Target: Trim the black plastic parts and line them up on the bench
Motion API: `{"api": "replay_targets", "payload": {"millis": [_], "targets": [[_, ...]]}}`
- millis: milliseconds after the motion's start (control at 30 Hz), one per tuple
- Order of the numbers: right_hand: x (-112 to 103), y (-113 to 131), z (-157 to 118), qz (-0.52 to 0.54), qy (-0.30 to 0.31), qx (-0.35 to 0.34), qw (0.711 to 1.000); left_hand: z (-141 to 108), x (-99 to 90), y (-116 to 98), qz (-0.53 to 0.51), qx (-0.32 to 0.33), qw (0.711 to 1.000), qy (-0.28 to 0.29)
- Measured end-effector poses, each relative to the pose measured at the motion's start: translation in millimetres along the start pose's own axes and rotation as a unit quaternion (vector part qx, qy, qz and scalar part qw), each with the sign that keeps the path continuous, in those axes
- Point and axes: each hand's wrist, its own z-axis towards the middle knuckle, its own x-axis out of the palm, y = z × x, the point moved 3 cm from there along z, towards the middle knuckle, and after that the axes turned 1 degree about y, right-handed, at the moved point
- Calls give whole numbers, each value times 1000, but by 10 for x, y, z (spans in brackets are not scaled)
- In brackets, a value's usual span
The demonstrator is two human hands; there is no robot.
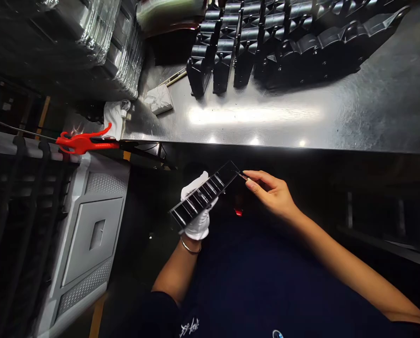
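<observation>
My left hand (200, 226), in a white glove, grips a long black plastic part (199, 198) with a row of ribbed compartments. The part is tilted, its far end up and to the right, in front of the bench edge. At that far end is my bare right hand (276, 193), thumb and forefinger pinched together. Something thin and dark sticks out of the pinch towards the part's corner; it is too small to name. The right hand's other fingers are partly hidden.
Several similar black parts (227, 51) stand in rows on the metal bench (252, 126). A white block (159, 99) and a pencil-like stick (174, 76) lie left of them. A red air gun (81, 142) rests over a grey crate (93, 230). Wrapped stacks (125, 61) rise at upper left.
</observation>
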Motion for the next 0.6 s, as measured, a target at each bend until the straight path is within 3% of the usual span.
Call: {"api": "replay_targets", "payload": {"millis": [133, 233, 367, 467, 600], "targets": [[-55, 162, 18, -27, 117, 0, 993, 54, 81, -28, -64, -53, 994, 71], [-9, 284, 19, -81, 106, -37, 990, 78, 215, -94, -169, -100, 975, 101], [201, 343, -26, -142, 91, -145, 975, 110, 346, -168, -259, -124, 957, 26], [273, 307, -54, -192, 55, -125, 972, 138, 396, -229, -257, -72, 963, -30], [273, 260, -102, -189, 45, -28, 980, 126, 421, -334, -210, 101, 967, -104]]}}
